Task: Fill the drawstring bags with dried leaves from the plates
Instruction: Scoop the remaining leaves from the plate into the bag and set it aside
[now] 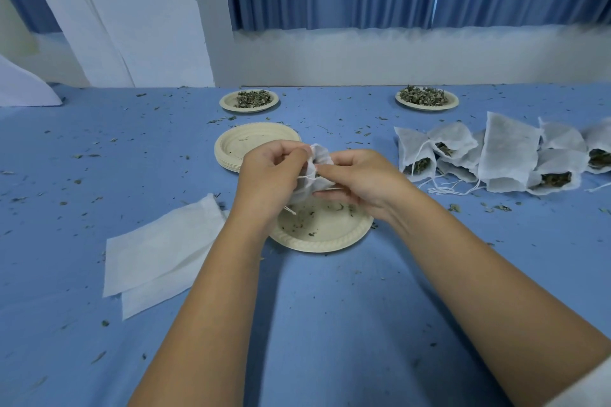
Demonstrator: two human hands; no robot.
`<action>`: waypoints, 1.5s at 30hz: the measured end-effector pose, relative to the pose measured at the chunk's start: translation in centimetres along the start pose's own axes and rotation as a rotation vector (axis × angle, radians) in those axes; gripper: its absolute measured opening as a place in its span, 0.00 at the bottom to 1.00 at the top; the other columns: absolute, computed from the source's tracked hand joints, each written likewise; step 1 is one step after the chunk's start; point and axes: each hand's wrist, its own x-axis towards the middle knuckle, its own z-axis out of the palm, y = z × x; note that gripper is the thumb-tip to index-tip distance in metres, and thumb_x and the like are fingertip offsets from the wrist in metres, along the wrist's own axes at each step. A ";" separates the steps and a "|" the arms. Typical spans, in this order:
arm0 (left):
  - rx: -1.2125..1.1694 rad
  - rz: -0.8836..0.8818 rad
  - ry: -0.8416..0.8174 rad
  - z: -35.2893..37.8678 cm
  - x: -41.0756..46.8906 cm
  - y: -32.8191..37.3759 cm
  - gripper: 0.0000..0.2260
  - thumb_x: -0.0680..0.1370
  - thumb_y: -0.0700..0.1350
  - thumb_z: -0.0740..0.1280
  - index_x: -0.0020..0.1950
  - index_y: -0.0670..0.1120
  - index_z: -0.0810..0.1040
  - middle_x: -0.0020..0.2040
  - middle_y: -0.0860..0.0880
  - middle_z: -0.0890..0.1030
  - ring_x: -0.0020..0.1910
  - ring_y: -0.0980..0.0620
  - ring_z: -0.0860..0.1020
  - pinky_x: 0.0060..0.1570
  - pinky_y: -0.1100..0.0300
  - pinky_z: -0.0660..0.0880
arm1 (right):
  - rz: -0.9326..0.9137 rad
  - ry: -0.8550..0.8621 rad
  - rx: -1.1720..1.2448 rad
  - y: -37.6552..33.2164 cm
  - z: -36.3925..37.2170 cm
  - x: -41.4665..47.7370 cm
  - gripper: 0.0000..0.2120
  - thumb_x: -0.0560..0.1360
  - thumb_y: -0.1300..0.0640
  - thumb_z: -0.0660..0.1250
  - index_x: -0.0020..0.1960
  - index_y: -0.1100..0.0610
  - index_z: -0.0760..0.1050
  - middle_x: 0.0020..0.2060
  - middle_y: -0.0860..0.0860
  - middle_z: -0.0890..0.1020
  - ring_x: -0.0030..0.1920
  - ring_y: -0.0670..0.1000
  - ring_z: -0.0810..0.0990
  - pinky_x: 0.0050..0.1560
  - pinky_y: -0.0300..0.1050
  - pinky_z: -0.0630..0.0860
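L hand & R hand meet mid-desk, both on one small white drawstring bag, held up over near plate. L fingers curled, pinching bag's gathered top. R fingers curled, pinching bag's side by the string. Bag contents: can't tell.

Near plate: leaf crumbs only. Behind it, stack of bare plates. Far edge: far-left leaf plate & far-right leaf plate, each w/ a heap of dried leaves. Filled bags piled to right, flat unfilled bags to left. Blue desk strewn w/ leaf bits.
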 end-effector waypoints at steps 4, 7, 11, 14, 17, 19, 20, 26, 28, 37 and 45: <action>-0.046 0.023 -0.121 0.7 -0.9 0.5 0.10 0.77 0.38 0.67 0.38 0.46 0.81 0.26 0.54 0.77 0.22 0.60 0.72 0.24 0.69 0.70 | -0.019 0.084 -0.138 0.4 0.4 0.3 0.04 0.75 0.69 0.66 0.42 0.63 0.77 0.28 0.54 0.77 0.25 0.47 0.78 0.25 0.37 0.73; -0.052 0.022 -0.119 1.2 -1.2 0.5 0.09 0.78 0.37 0.65 0.39 0.45 0.80 0.24 0.55 0.76 0.20 0.61 0.70 0.22 0.69 0.69 | -0.021 0.129 -0.246 0.7 0.3 0.4 0.02 0.74 0.68 0.67 0.45 0.63 0.76 0.28 0.54 0.76 0.26 0.50 0.74 0.25 0.39 0.70; -0.043 0.020 0.005 0.8 -0.7 0.4 0.09 0.78 0.39 0.65 0.40 0.45 0.81 0.28 0.59 0.80 0.21 0.63 0.71 0.25 0.71 0.68 | 0.018 -0.008 -0.030 -0.6 -0.7 0.2 0.05 0.75 0.63 0.70 0.48 0.66 0.81 0.39 0.57 0.83 0.41 0.51 0.85 0.41 0.41 0.81; -0.046 0.009 0.033 0.7 -0.4 0.3 0.08 0.78 0.39 0.65 0.41 0.46 0.81 0.28 0.59 0.80 0.23 0.63 0.72 0.26 0.71 0.69 | 0.042 -0.086 -0.001 -1.4 -1.5 0.0 0.05 0.77 0.64 0.68 0.48 0.65 0.82 0.41 0.57 0.84 0.46 0.52 0.85 0.44 0.43 0.82; -0.011 0.012 0.023 1.0 -0.5 0.1 0.08 0.78 0.41 0.67 0.40 0.48 0.82 0.26 0.58 0.77 0.22 0.62 0.71 0.25 0.70 0.68 | -0.011 0.009 -0.164 -0.9 -0.9 -0.2 0.04 0.76 0.64 0.69 0.44 0.63 0.81 0.36 0.55 0.83 0.38 0.48 0.84 0.39 0.40 0.81; -0.015 0.018 -0.010 1.2 -0.6 0.0 0.09 0.77 0.42 0.68 0.38 0.49 0.81 0.27 0.56 0.77 0.22 0.61 0.71 0.24 0.70 0.69 | -0.046 0.104 -0.272 -0.2 -0.2 0.0 0.04 0.76 0.64 0.69 0.43 0.64 0.79 0.34 0.54 0.80 0.32 0.45 0.81 0.34 0.38 0.79; -0.024 0.018 -0.021 1.3 -0.6 -0.1 0.09 0.77 0.41 0.69 0.37 0.49 0.81 0.27 0.55 0.77 0.22 0.61 0.71 0.24 0.70 0.69 | -0.057 0.138 -0.297 0.2 0.2 0.1 0.05 0.76 0.63 0.68 0.44 0.64 0.79 0.34 0.54 0.79 0.30 0.45 0.79 0.32 0.36 0.78; -0.033 0.055 0.068 1.3 -0.2 -0.4 0.08 0.77 0.41 0.67 0.40 0.49 0.82 0.30 0.56 0.80 0.26 0.61 0.75 0.27 0.69 0.71 | 0.027 0.047 -0.180 -0.7 -0.7 -0.1 0.08 0.75 0.56 0.71 0.38 0.58 0.80 0.35 0.52 0.82 0.37 0.48 0.84 0.37 0.39 0.80; -0.014 0.079 0.108 1.4 -0.2 -0.5 0.08 0.77 0.41 0.67 0.40 0.49 0.82 0.31 0.56 0.80 0.28 0.61 0.76 0.28 0.69 0.71 | 0.134 -0.019 -0.123 -1.7 -1.8 -0.5 0.06 0.75 0.55 0.71 0.44 0.58 0.82 0.39 0.53 0.85 0.41 0.51 0.85 0.39 0.44 0.82; 0.218 0.283 0.029 3.8 -0.8 -0.6 0.07 0.78 0.42 0.66 0.43 0.49 0.81 0.32 0.57 0.79 0.32 0.61 0.76 0.34 0.67 0.72 | 0.147 -0.010 -0.027 -2.4 -2.5 -1.2 0.22 0.76 0.47 0.70 0.56 0.66 0.80 0.49 0.62 0.84 0.42 0.57 0.86 0.39 0.46 0.82; 0.234 0.416 -0.108 9.6 -0.5 0.2 0.10 0.81 0.41 0.62 0.57 0.51 0.80 0.52 0.55 0.82 0.52 0.57 0.79 0.53 0.60 0.75 | -0.140 0.186 0.279 -3.0 -6.8 -1.9 0.06 0.79 0.62 0.65 0.49 0.63 0.80 0.37 0.55 0.85 0.38 0.51 0.85 0.39 0.42 0.82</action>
